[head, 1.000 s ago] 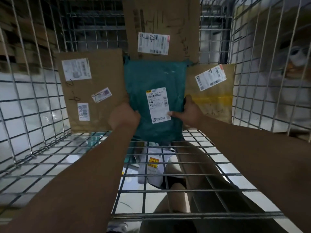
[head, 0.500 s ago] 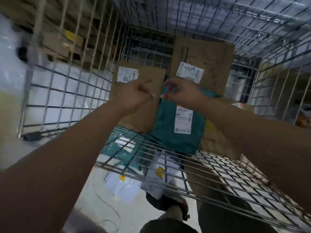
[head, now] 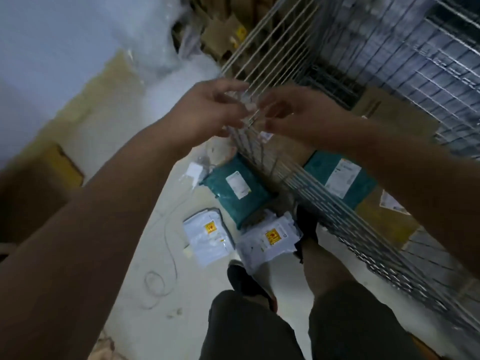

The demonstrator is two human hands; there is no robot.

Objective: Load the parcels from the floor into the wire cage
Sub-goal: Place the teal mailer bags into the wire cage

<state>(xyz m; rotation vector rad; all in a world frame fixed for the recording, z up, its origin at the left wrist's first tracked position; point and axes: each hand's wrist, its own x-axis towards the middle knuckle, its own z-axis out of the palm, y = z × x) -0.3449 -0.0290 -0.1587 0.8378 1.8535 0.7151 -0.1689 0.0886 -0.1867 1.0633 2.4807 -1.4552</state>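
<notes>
Left grip (head: 207,107) and right grip (head: 298,113) hover loose and empty (blurred) at the wire cage (head: 389,61) corner; one step could crush the white parcel (head: 270,239).

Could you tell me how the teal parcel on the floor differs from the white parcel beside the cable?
The teal parcel bears a white label; the white parcel bears a yellow sticker. The teal parcel lies nearer the wire cage than the white parcel. Both lie flat on the floor.
</notes>
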